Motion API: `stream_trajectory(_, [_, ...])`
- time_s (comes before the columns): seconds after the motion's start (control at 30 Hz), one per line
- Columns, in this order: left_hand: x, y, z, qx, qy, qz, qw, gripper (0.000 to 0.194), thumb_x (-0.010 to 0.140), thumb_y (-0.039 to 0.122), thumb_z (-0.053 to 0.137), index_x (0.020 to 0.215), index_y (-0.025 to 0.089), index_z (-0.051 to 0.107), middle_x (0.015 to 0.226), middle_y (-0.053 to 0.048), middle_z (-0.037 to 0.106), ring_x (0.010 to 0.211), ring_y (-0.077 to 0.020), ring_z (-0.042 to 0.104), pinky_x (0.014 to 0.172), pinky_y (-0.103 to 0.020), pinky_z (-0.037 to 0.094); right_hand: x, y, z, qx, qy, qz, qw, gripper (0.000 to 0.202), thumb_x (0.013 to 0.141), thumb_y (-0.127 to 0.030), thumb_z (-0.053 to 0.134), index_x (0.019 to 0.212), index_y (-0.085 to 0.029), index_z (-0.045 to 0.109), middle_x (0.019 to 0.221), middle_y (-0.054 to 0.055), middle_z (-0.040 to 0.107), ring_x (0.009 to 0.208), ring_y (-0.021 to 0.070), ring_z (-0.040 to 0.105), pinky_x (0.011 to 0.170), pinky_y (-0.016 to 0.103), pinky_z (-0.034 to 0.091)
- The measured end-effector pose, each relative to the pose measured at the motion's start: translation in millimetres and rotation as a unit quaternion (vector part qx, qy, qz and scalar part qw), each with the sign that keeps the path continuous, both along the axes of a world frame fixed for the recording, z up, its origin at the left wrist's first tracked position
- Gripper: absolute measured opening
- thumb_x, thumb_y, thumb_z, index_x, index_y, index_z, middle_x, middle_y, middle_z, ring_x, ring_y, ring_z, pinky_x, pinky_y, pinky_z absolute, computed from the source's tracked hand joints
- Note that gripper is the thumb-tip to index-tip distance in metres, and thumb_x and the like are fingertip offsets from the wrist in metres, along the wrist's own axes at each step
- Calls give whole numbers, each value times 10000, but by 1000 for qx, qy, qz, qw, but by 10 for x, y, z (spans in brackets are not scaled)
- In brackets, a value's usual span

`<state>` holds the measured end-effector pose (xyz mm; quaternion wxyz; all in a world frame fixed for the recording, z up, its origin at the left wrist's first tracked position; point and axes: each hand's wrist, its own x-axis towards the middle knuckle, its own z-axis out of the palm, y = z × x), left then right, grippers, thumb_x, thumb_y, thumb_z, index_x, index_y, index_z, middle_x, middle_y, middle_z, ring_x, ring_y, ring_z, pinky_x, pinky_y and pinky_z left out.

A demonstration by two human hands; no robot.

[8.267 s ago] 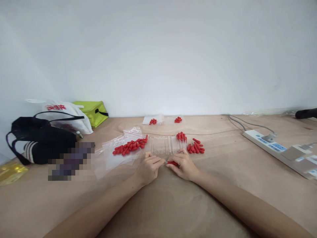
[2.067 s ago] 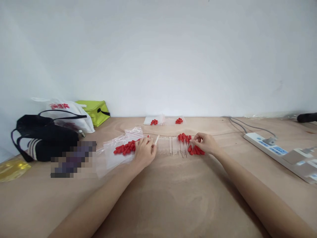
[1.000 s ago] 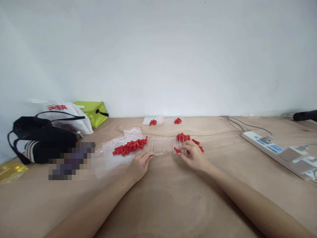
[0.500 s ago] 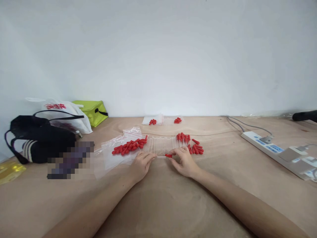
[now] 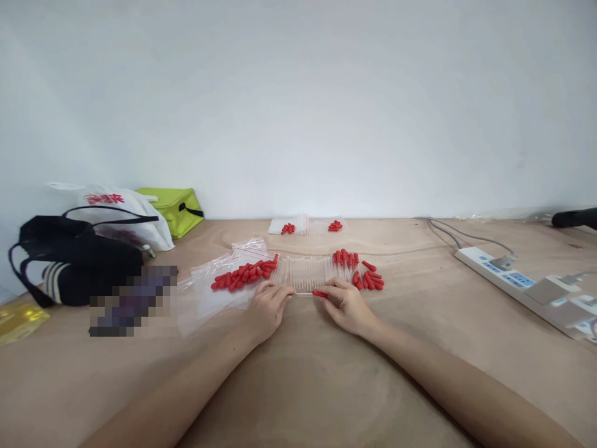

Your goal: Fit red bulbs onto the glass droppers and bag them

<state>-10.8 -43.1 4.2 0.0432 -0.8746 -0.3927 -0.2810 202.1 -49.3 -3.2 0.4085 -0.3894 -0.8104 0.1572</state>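
Pinching a little red cap [image 5: 319, 294] between thumb and fingertips, the right hand [image 5: 347, 307] sits just past the middle of the wooden table [image 5: 420, 348], fingers closed on the cap, with the cap's open end pointing toward 9 o'clock. Right across from it the left hand [image 5: 267, 309] has its fingertips pressed together on one thin clear tube [image 5: 303, 293], which lies flat and runs straight toward the cap; the tube's end looks like it's touching or just inside the cap, honestly can't tell which from here. Directly at 12 o'clock of both hands is the row of clear tubes [image 5: 305, 274] laid side by side, and the few at its 3 o'clock end wear red caps [image 5: 345, 256] already. At 1 o'clock of the right hand, just beside it, is a loose heap of red caps [image 5: 369, 279]. At 10 o'clock of the left hand there's a clear zip bag [image 5: 219, 292] with a bunch more red caps lying on it [image 5: 243, 275]. Farther back at 12 o'clock, near the wall, two small packs [image 5: 310, 226] with red bits inside. Way over at 9 o'clock: a black bag [image 5: 74, 261], a white plastic bag [image 5: 125, 218] and a lime green pouch [image 5: 175, 210]. At 3 o'clock, well apart, a white power strip [image 5: 527, 283] with its cable.
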Motion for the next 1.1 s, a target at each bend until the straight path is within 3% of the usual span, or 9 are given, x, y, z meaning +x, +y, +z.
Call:
stream_trajectory(0.27, [-15, 6, -21, -8, 6, -2, 1000, 246, 866, 146, 300, 879, 199, 540, 818, -14, 660, 711, -136, 578, 809, -326, 331, -11, -29, 23, -2, 11, 9, 1000, 260, 755, -112, 467, 943, -198, 625, 830, 58, 582, 755, 145, 568, 686, 284, 475])
stream_trajectory(0.47, [37, -6, -8, 31, -7, -41, 999, 220, 856, 149, 356, 961, 192, 545, 872, -17, 661, 725, -127, 580, 787, -325, 311, -19, -15, 0, 0, 44, 18, 999, 177, 794, -248, 511, 920, -210, 629, 833, 51, 612, 751, 143, 580, 691, 279, 476])
stream_trajectory(0.7, [167, 1, 20, 60, -11, -36, 998, 227, 881, 257, 381, 832, 189, 593, 700, 1, 647, 598, -114, 532, 683, -310, 288, -19, -13, -45, 29, 74, 26, 996, 196, 807, -288, 507, 944, -227, 634, 788, 45, 626, 716, 137, 581, 651, 264, 473])
stream_trajectory(1.1, [154, -6, 6, 84, 29, -52, 995, 264, 891, 253, 356, 796, 196, 596, 601, 13, 598, 541, -104, 476, 613, -296, 226, -4, -45, -40, 60, 57, 37, 996, 156, 814, -277, 505, 817, -187, 633, 725, 38, 636, 671, 126, 555, 650, 269, 417])
